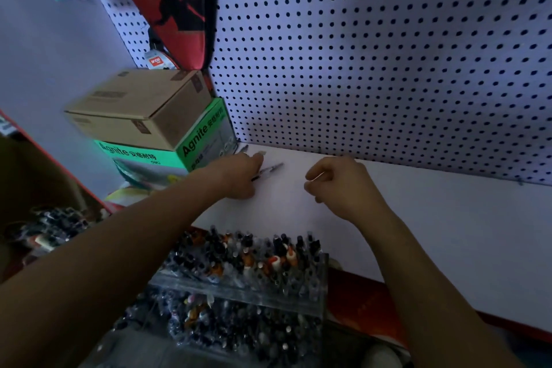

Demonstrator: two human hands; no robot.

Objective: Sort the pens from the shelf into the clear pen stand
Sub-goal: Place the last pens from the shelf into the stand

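Open white shelf runs wide to the right, bare surface from the right hand out to the far edge. At the far side the pegboard walls it off, no way through. Far left, the stacked cardboard box and green box close the corner, and the left hand works just beside them over a pen. Near, the packed clear pen stand blocks the shelf's front edge; right of it the edge lies free.

Both forearms bare, no sleeves; ring on left hand finger.
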